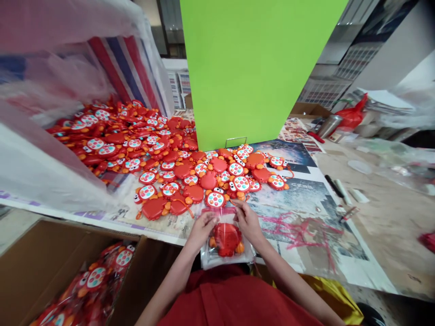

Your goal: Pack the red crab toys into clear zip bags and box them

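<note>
A clear plastic bag [249, 256] lies at the table's front edge, right before my body. Inside it is a red crab-shaped toy [227, 237] with orange claws, its plain red side up. My left hand [202, 230] pinches the upper left of the bag near a pink strip along its top. At the upper right my right hand [249, 222] has its fingers closed on the bag's top edge. Just beyond my fingers is a heap of loose crab toys [208, 180], some showing white faces with coloured dots.
More toys spill from a large striped sack [134, 68] at left. An upright green board [254, 68] stands behind the heap. Below left, a cardboard box [146, 271] holds bagged toys. Thin pink strips [302, 231], a black marker [333, 185] and a metal bottle [329, 126] lie to the right.
</note>
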Demonstrator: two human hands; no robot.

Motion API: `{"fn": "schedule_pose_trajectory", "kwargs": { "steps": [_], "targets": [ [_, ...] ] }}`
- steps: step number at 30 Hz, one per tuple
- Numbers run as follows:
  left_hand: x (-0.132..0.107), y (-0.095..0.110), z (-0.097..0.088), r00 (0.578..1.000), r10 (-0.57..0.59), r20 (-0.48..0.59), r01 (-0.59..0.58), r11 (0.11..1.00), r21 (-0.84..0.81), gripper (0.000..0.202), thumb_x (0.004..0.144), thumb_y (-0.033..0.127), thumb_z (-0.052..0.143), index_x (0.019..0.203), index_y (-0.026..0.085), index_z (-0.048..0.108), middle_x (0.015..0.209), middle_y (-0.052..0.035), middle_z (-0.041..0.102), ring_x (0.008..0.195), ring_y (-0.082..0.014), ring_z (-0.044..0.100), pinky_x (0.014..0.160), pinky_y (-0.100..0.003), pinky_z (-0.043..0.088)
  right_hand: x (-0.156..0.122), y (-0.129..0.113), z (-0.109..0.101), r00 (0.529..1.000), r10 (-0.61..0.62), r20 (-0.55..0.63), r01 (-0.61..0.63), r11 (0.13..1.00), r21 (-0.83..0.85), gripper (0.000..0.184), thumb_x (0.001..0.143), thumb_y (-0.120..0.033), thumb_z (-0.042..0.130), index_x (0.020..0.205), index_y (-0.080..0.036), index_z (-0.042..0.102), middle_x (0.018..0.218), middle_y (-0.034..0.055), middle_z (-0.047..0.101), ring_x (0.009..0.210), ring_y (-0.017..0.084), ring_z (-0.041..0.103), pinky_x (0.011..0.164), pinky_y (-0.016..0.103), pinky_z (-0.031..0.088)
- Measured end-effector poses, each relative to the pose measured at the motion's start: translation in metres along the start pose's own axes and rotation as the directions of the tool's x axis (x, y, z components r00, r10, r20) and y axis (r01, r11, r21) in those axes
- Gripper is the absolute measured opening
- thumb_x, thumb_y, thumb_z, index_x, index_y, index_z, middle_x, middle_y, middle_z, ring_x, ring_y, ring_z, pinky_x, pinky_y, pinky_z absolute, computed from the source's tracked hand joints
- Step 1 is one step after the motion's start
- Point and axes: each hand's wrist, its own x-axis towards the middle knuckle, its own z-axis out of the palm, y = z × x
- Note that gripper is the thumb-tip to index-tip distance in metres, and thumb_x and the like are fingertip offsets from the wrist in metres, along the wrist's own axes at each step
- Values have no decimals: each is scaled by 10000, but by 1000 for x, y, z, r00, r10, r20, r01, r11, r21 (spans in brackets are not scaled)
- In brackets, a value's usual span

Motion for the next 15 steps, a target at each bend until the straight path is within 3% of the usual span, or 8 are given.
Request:
{"fn": "schedule_pose_trajectory", "kwargs": {
  "steps": [3,5,8,12,15],
  "targets": [
    [-2,3,5,999,-22,36,26,996,-89,379,704,486,730,826,162,576,799,-49,693,745,-180,653,692,-277,504,6,-5,-3,980,-201,-8,196,964,-179,260,955,-276,482,1165,-208,619,1079,102,646,984,231,599,871,401,497],
    [-3,7,10,1000,-17,26,20,992,-121,358,683,440,754,818,173,556,754,-26,693,699,-165,653,672,-263,499,10,-11,-2,946,-319,60,324,912,-250,224,949,-245,507,1115,-209,653,1034,93,669,1011,241,580,913,423,467],
    [-4,15,14,999,6,44,-2,995,-102,288,688,334,735,859,175,566,767,-33,711,763,-186,685,718,-274,509,13,-19,5,900,-397,181,434,854,-286,224,943,-209,526,1129,-213,650,957,67,700,972,234,579,903,408,466],
    [-9,21,14,992,105,67,-111,989,97,281,757,187,588,1037,168,607,902,-71,738,927,-223,697,826,-313,507,13,-28,17,856,-458,241,517,773,-369,303,945,-171,507,1234,-195,597,980,73,701,979,238,566,871,388,466],
    [-13,24,13,984,171,56,-180,932,315,350,776,135,519,1113,164,606,977,-93,737,947,-238,693,838,-337,504,13,-32,21,819,-521,241,572,703,-423,320,954,-153,473,1252,-187,586,968,85,695,955,233,569,844,374,455]
  ]
}}
